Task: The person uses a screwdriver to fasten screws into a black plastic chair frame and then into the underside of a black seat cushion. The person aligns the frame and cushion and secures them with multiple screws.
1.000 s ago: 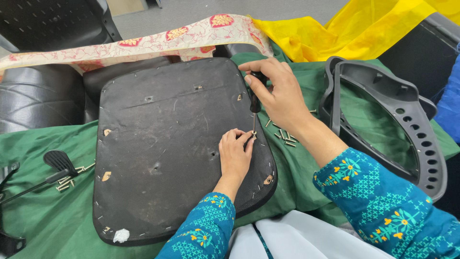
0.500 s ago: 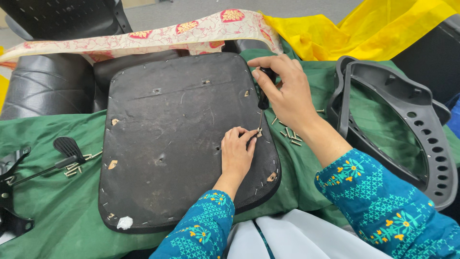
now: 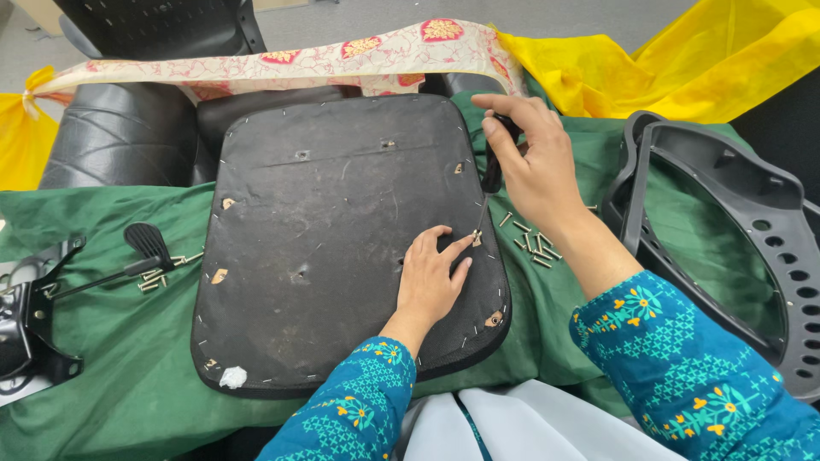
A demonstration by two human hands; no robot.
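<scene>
A black chair seat pad (image 3: pixel 333 248) lies upside down on green cloth, its fabric stapled around the edge. My left hand (image 3: pixel 431 277) rests flat on the pad's right side, its fingertips beside a small fastener (image 3: pixel 477 237) at the rim. My right hand (image 3: pixel 534 166) grips a screwdriver (image 3: pixel 490 175) by its black handle, the thin shaft pointing down onto that fastener. Several loose screws (image 3: pixel 530 239) lie on the cloth just right of the pad.
A black mesh chair back frame (image 3: pixel 726 230) lies at the right. A lever with more screws (image 3: pixel 149 265) and a black metal bracket (image 3: pixel 30 324) sit at the left. Black leather cushions (image 3: pixel 120 137), a patterned strip (image 3: pixel 282 64) and yellow cloth (image 3: pixel 683 60) lie behind.
The view has shifted slightly. My right hand has tipped the screwdriver a little; its tip and my left hand stay at the same fastener on the pad's right edge.
</scene>
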